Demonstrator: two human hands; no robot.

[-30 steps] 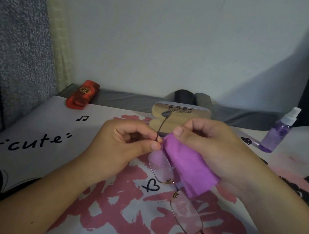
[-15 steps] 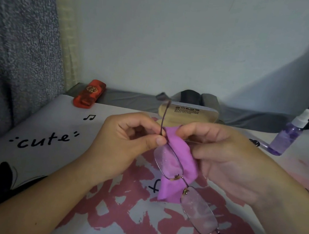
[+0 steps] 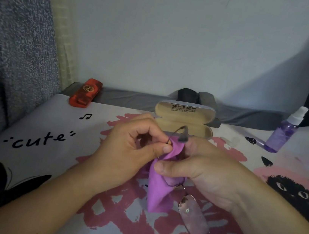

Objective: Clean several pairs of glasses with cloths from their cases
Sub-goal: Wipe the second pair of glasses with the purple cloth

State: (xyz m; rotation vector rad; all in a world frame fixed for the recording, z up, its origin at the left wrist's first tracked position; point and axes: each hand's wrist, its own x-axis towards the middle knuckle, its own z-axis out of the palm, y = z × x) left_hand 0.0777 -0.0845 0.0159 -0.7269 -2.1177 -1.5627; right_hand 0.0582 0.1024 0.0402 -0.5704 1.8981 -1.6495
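A: Left to right. Upper left of frame: red case (image 3: 85, 92), closed, at the far edge of the printed sheet (image 3: 35, 126), well apart from the work.

B: Left hand (image 3: 131, 151)?

A: Centre of frame. Fingers curled, thumb and forefinger pinching the frame of the glasses (image 3: 192, 219) at the hinge end. Nearer temple arm arcing up past the knuckles, dark tip above the cloth.

B: Cloth (image 3: 159, 189)?

A: Purple, draped over one lens between the two hands, loose end hanging toward lower centre. Covered lens hidden, so cleanliness not readable.

B: Right hand (image 3: 207, 175)?

A: Just right of centre. Thumb pressed on the cloth from the front, fingers curled behind it, lens sandwiched through the fabric. Other lens bare at lower centre-right, looks smeared, far temple arm trailing to the bottom edge.

B: Beyond the hands?

A: Open beige case (image 3: 184, 119) upper centre, dark rolled items behind it. Purple spray bottle (image 3: 284, 133) upper right, upright, untouched.

B: Advice for the wipe?

A: Judgement only: keep fabric on both faces of the lens, small circles, light pressure. Hold at the hinge or bridge, never by the thin arm; wire frame likely to bend. Then shift the cloth to the bare lens. Skin off the glass.
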